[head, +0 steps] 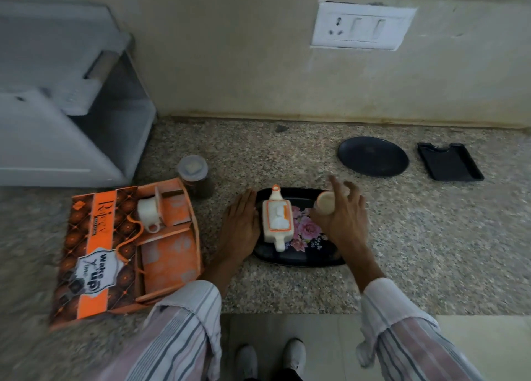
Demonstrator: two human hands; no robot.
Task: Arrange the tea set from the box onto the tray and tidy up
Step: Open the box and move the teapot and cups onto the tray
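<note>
teapot (276, 221) on floral tray (301, 258), frame centre, spout toward far edge. left hand (240, 225) flat, fingers straight, resting against tray's left rim beside pot. right hand (343, 217) gripping small cup (325, 203) over tray's upper right, fingers curled round it. another cup (148, 212) on its side in orange box (94, 265), lower left. looks glazed ceramic: stiff, slick, chippable, probably light. best grip round cup body, not handle; set down soft.
</note>
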